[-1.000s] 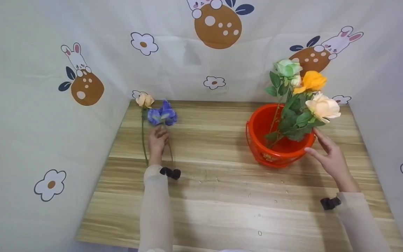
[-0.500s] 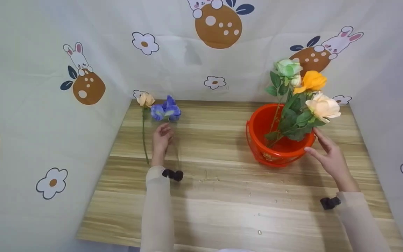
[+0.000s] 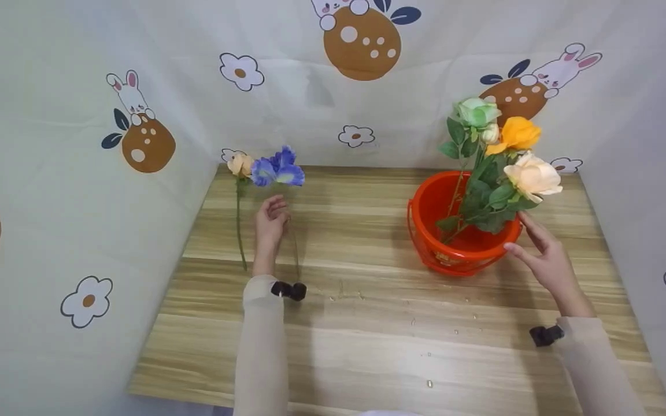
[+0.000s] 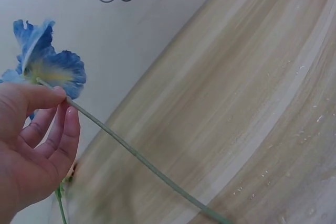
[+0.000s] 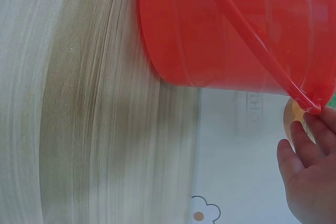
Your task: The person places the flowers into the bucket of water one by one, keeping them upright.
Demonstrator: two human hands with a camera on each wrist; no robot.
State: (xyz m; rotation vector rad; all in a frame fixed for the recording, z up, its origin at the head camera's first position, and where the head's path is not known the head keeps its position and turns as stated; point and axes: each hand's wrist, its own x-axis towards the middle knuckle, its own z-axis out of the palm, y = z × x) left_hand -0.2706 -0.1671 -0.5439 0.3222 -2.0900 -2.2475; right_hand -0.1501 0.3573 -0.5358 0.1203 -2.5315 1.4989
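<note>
A blue-purple iris point(image 3: 278, 169) is pinched by my left hand point(image 3: 269, 224) between thumb and fingertips, just under the bloom. In the left wrist view its thin green stem point(image 4: 131, 150) slants down to the right. My right hand point(image 3: 549, 264) touches the right side of an orange-red bucket point(image 3: 446, 263), its fingers nearly straight near the rim. The right wrist view has the fingertips against the end of the bucket's handle point(image 5: 252, 40). Inside the bucket lean a green rose point(image 3: 476, 112), an orange flower point(image 3: 519, 134) and a large peach rose point(image 3: 533, 175).
A small peach rose point(image 3: 241, 165) on a long stem lies left of the iris, at the far left of the wooden table point(image 3: 356, 231). Several water drops point(image 3: 429, 383) dot the tabletop. Printed cloth point(image 3: 292, 34) hangs behind and at both sides.
My left hand has moved the iris away from me and slightly right, and its bloom is now higher beside the small peach rose. The right hand and bucket have stayed put.
</note>
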